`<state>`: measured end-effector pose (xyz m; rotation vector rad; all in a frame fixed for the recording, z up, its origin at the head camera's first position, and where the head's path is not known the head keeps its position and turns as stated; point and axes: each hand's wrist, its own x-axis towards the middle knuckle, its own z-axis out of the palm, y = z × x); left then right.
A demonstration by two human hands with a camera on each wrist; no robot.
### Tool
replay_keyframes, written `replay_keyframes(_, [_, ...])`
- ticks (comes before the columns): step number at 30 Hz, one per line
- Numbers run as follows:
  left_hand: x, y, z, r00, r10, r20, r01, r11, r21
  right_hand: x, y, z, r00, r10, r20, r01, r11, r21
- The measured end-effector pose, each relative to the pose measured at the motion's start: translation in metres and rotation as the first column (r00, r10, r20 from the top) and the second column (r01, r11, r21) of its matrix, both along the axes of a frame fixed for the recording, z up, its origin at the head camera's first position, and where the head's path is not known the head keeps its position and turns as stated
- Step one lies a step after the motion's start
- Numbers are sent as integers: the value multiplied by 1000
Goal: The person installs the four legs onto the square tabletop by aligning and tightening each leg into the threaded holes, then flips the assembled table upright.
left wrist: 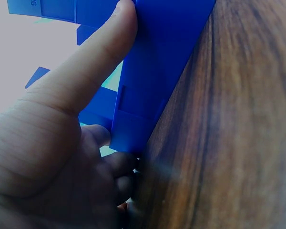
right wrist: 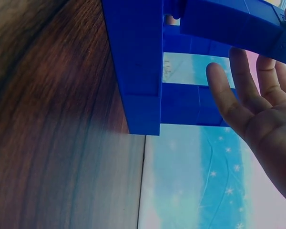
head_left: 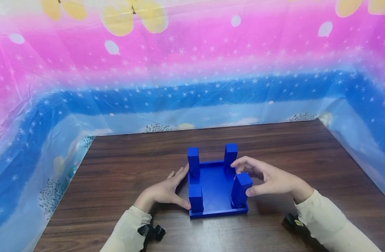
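Observation:
A blue square tray (head_left: 214, 189) with a low rim lies on the table, one blue block-shaped post standing at each corner. My left hand (head_left: 164, 190) lies along its left side, thumb at the near left post (head_left: 196, 198) and fingers stretched toward the far left post (head_left: 193, 161). My right hand (head_left: 271, 178) holds the near right post (head_left: 241, 189) between thumb and fingers; that post leans at its round base. The right index fingertip is close to the far right post (head_left: 230, 157). In the right wrist view the leaning post (right wrist: 229, 26) passes above the fingers.
A dark wood-grain table (head_left: 132, 157) lies under the tray. Behind and beside it hangs a pink and blue cloth (head_left: 192, 70) with snowflakes and balloons. A small black device sits at the left wrist (head_left: 152, 231) and another at the right wrist (head_left: 293, 221).

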<state>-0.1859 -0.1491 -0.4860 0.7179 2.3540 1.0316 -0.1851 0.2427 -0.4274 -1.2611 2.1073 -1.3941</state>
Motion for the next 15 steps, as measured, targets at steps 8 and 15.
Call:
replay_keyframes(8, [3, 3, 9, 1000, -2, 15, 2, 1000, -15, -3, 2, -4, 1000, -12, 27, 11, 1000, 10])
replay_keyframes(15, [1, 4, 11, 1000, 1, 30, 0, 999, -48, -5, 6, -4, 996, -11, 93, 6, 998, 61])
